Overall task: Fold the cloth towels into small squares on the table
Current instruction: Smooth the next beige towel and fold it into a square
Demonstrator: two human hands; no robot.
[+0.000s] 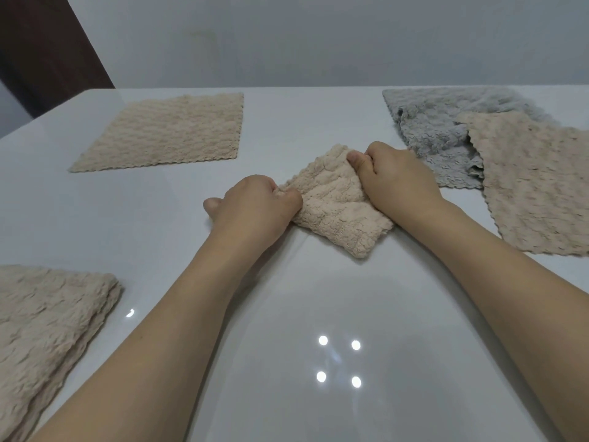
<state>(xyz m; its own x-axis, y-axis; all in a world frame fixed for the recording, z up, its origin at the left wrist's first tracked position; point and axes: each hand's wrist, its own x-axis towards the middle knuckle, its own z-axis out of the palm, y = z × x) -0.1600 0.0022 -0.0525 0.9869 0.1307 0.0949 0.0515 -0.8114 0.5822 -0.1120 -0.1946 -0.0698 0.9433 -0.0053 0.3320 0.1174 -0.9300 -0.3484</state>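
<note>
Beige towel (334, 202) lies folded small between the left hand (255, 208) and right hand (395, 177), both pinching its corners; next, I think, press it flat.

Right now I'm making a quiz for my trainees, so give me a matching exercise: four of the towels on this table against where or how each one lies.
Towels:
1. small beige towel
2. flat beige towel
3. grey towel
4. folded beige stack

Place or state:
A. near left edge of the table
B. far left, spread open in a single layer
C. centre, gripped by left hand and right hand
D. far right, rumpled, partly under another beige towel

Pairs: 1-C, 2-B, 3-D, 4-A
</note>
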